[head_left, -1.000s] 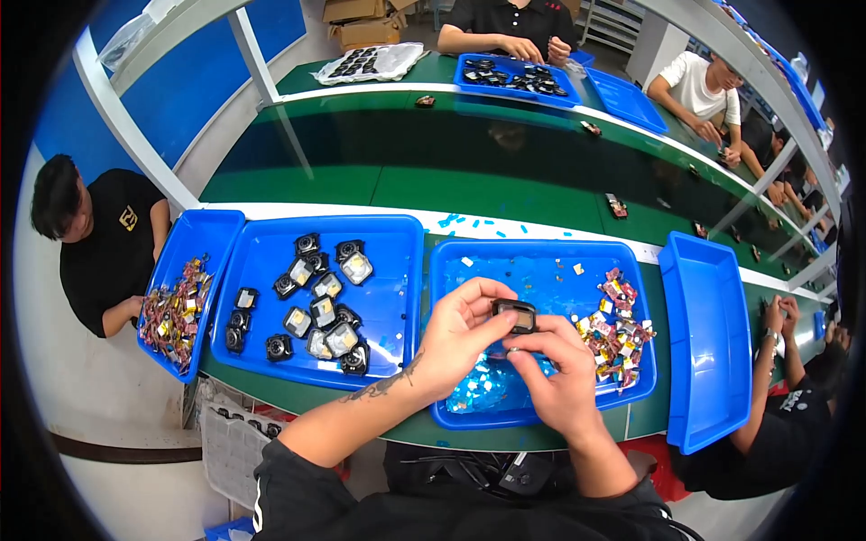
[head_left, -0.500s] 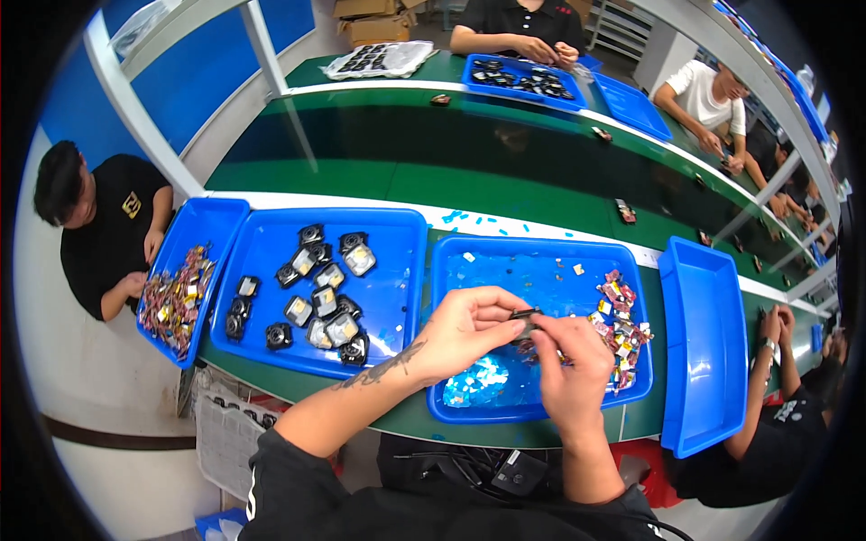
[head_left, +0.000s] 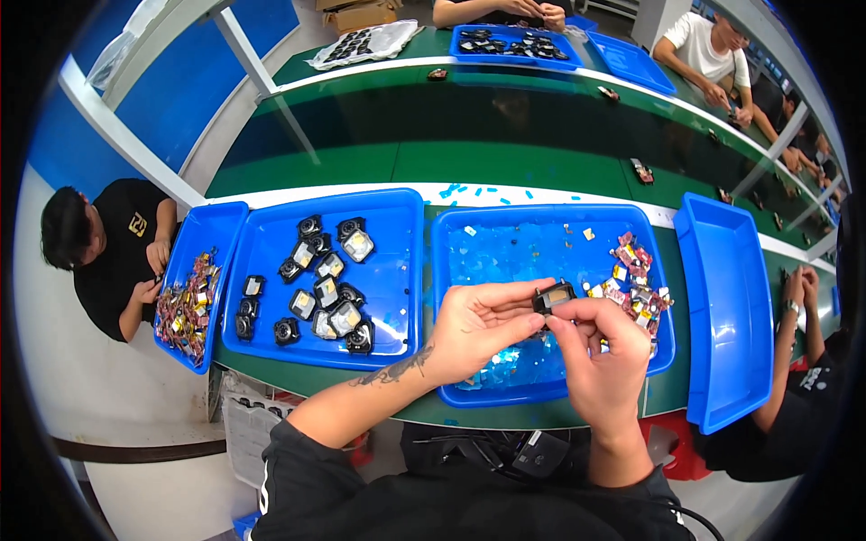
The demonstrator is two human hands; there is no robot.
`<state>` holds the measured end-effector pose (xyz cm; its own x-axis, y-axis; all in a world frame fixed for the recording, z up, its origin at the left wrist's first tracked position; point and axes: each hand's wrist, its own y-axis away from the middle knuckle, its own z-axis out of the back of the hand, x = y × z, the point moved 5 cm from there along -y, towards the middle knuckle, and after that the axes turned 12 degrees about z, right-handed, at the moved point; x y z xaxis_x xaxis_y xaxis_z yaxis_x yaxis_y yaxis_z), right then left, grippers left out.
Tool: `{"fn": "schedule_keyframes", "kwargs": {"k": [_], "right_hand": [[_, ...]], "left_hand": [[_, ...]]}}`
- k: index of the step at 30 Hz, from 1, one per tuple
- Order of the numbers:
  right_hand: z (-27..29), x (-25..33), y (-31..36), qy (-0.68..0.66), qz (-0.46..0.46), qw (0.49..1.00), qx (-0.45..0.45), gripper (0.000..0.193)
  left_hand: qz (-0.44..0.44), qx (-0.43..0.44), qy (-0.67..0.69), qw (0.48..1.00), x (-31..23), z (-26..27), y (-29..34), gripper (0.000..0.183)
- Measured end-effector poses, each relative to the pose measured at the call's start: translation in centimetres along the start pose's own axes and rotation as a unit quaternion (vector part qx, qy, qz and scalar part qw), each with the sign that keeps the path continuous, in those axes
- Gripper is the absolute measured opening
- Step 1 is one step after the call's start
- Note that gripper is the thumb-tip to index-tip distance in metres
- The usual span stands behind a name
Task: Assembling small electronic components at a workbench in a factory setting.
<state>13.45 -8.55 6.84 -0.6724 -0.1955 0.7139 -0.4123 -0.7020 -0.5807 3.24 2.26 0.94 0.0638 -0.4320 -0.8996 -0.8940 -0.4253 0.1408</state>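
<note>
Head view: The left hand [head_left: 478,332] and the right hand [head_left: 603,347] together hold one small dark case [head_left: 556,296], pinched between thumb and fingers on either side. The case is off the tray surface, above the right half of the middle tray [head_left: 514,397]. Half a second ago it was seen nearly edge-on; its tan face is now turned up to the viewer. Both hands appear farther right, closer to the heap of small parts [head_left: 648,305], though the whole view has also shifted. The black cases [head_left: 345,317] in the wide left tray [head_left: 390,261] keep the same layout.

Markings: a gold emblem [head_left: 137,224] is on the dark shirt of the person at left, and a pale label is on the black device [head_left: 541,455] under the bench. Both are too small to read reliably.

Edges: the narrow left tray [head_left: 216,221] stands close against the wide one. A thin strip of green bench [head_left: 670,263] separates the middle tray from the right tray [head_left: 726,298]. The middle tray's near rim lies just inside the bench edge, below the forearms. Beyond the far rims runs a white rail [head_left: 595,200], then the green belt [head_left: 334,167].
</note>
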Motion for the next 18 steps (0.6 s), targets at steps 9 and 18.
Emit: {"fn": "schedule_keyframes", "kwargs": {"k": [9, 18], "right_hand": [[-0.16, -0.85, 0.06, -0.024, -0.025, 0.999, 0.018, 0.01], [0.03, -0.37, -0.68, 0.063, 0.05, 0.997, 0.023, 0.02]], "left_hand": [[-0.027, 0.017, -0.05, 0.998, 0.07, -0.22, 0.42, 0.041], [-0.034, 0.01, -0.083, 0.996, 0.53, -0.1, 0.42, 0.039]]}}
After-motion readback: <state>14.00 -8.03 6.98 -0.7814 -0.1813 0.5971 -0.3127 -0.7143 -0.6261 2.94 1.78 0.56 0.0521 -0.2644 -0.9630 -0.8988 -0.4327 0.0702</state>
